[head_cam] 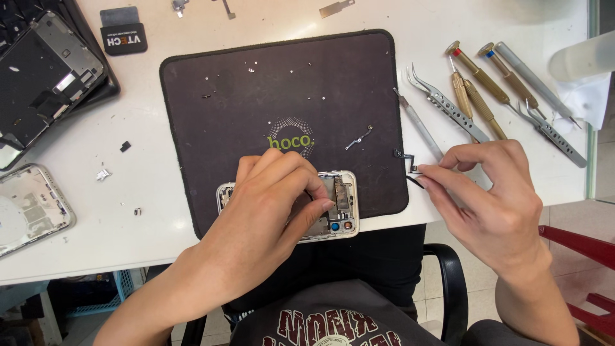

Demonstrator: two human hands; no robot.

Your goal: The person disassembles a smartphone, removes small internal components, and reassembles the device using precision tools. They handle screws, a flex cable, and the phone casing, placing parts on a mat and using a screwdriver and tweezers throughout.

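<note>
Opened white smartphone chassis (333, 211), its internals bared, lies at the near edge of the dark rectangular work mat (256, 83) as we strip it down.
Our left hand (269, 205) curls over it, fingertips pressing inside; our right hand (493, 198) pinches a small black flex part (410, 168), likely just lifted, needing careful placement. Brass-handled screwdrivers (480, 83) and steel tweezers (448, 106) line the white tabletop (154, 211).

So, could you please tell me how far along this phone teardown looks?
Done: the opened phone shows bare internals, with tiny screws scattered on the dark mat. In hand: the left hand steadies the phone while the right hand pinches a small flex part. Left: boards remain inside the frame.
</note>
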